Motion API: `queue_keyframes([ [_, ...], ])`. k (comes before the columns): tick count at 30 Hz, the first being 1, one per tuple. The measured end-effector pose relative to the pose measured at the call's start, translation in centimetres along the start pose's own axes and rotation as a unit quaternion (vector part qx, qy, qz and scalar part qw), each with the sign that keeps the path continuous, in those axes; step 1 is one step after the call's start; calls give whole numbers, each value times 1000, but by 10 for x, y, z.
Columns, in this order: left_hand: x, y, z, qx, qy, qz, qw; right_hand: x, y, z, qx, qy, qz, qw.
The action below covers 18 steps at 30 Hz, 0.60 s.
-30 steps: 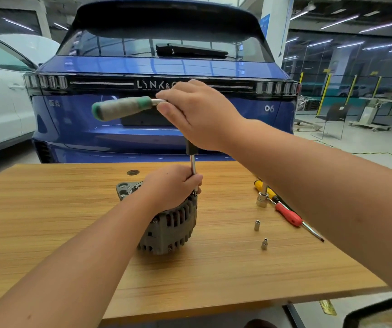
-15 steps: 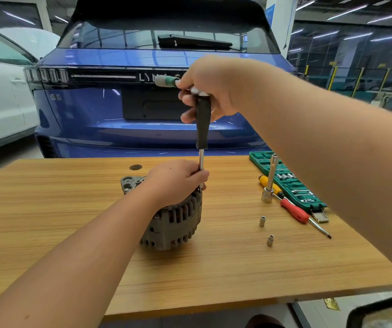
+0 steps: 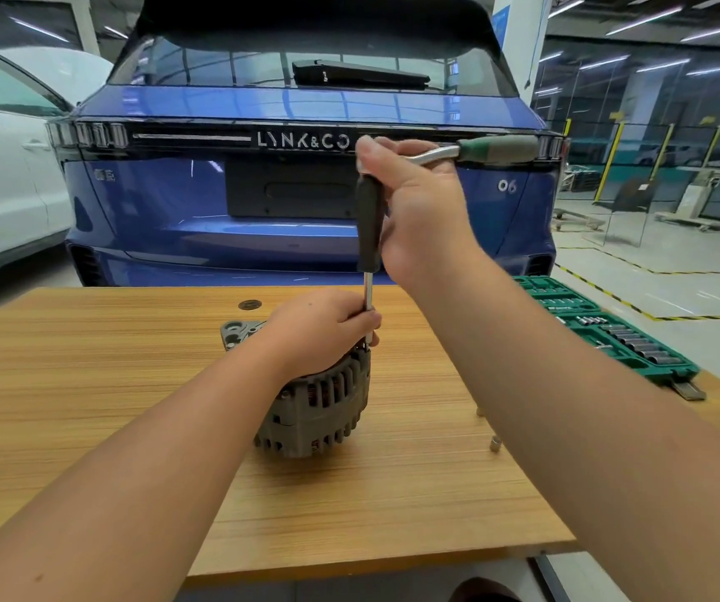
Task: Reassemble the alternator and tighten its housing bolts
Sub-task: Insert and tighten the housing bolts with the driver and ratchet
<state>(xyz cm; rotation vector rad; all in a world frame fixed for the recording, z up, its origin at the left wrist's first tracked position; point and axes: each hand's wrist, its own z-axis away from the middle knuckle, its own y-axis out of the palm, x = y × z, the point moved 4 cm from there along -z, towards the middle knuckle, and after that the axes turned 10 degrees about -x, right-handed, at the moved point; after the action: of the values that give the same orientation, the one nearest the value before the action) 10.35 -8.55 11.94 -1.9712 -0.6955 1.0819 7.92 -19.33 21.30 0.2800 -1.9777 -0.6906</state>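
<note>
Both hands busy on one alternator.
Left hand grips the extension shaft; right hand grips one ratchet; two loose sockets on the tabletop.

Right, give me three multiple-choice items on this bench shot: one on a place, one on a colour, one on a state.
1. Where does the socket set lie?
A. on the table's right side
B. on the floor
C. on top of the alternator

2. What colour is the ratchet handle?
A. red
B. green
C. yellow

3. What is the left hand doing?
A. lying flat on the table
B. hanging idle in the air
C. resting on the alternator with fingers curled round the driver shaft

Key: 1 A, the green case sits at the table's right edge. 2 B, the grip by the right hand is green. 3 C, its fingers wrap the shaft just above the housing.
</note>
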Motion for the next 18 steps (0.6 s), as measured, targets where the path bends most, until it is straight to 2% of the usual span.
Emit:
queue_keyframes([
  [1, 0, 0, 0, -1, -2, 2, 1000, 2, -1, 3, -5, -108, 79, 991],
  [2, 0, 0, 1, -2, -3, 4, 1000, 4, -1, 6, -2, -228, 158, 961],
  [4, 0, -1, 2, -5, 3, 1, 1000, 8, 4, 16, 17, -444, 280, 851],
  [6, 0, -2, 2, -8, 6, -5, 1000, 8, 11, 22, 40, -577, 375, 724],
  [7, 1, -2, 3, -9, 2, -6, 1000, 8, 15, 22, 58, -600, 412, 683],
  [8, 1, -1, 3, -9, -3, -5, 1000, 9, 18, 22, 81, -598, 441, 664],
  [11, -1, -1, 3, -12, -9, -4, 1000, 13, 19, 15, 157, -548, 508, 646],
  [18, -3, -3, 5, -9, -5, -2, 1000, 27, 28, 11, 284, -482, 604, 568],
])
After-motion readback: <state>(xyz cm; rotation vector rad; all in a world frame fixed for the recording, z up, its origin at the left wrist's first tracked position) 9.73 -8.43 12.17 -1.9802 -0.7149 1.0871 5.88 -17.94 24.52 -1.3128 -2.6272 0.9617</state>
